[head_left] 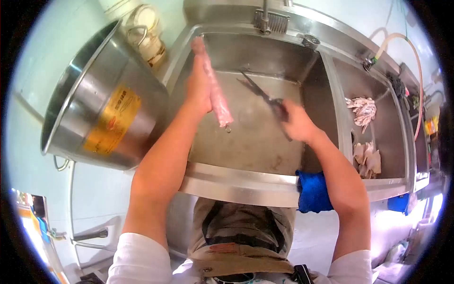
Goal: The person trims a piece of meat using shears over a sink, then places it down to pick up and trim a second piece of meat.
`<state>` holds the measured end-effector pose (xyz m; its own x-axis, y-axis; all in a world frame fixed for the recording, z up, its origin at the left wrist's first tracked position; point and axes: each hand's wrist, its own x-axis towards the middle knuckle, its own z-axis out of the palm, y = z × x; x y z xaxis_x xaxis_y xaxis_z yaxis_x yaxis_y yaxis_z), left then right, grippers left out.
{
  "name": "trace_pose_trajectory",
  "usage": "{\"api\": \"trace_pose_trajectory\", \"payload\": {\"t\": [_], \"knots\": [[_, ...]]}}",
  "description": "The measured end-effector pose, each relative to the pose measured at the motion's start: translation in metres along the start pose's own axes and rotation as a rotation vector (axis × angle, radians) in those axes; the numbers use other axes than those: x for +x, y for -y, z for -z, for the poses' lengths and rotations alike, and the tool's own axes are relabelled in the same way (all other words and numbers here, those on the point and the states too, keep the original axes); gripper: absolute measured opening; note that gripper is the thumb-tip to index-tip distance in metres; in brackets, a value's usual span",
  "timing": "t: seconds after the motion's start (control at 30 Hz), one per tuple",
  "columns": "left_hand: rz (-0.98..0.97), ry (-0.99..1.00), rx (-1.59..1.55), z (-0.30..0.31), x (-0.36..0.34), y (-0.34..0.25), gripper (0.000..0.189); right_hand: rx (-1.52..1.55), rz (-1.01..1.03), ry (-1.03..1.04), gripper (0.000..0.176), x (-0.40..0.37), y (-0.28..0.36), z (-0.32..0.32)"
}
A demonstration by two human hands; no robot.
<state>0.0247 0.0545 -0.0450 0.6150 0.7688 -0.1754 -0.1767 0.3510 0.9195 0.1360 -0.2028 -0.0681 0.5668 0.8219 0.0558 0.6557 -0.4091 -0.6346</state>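
My left hand is closed around a long pink tube in clear plastic film; what is inside the film I cannot make out. A small metal clip shows at its near end. The tube is tilted above the left basin of a steel sink. In my right hand is a pair of dark scissors, gripped by the handles. The blades point away to the upper left, apart from the tube. My right fingers are partly blurred and hidden around the handles.
A big steel pot with a yellow label stands left of the sink. The right basin holds a bundle of pale strands and several pale flat pieces. A blue cloth hangs over the front rim. A hose loops at right.
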Motion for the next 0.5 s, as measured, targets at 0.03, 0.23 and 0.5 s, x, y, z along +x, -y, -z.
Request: {"api": "trace_pose_trajectory", "payload": {"t": [0.03,0.23,0.5], "knots": [[0.006,0.018,-0.03,-0.006,-0.004,-0.008,0.067,-0.042,0.034,0.009,0.023,0.0,0.006,-0.001],[0.094,0.052,-0.082,-0.003,0.002,-0.014,0.055,-0.267,0.136,0.048,0.025,-0.007,0.031,-0.011],[0.169,0.116,-0.212,-0.005,-0.007,-0.025,0.051,-0.332,0.134,-0.025,0.024,-0.006,0.028,-0.022]]}}
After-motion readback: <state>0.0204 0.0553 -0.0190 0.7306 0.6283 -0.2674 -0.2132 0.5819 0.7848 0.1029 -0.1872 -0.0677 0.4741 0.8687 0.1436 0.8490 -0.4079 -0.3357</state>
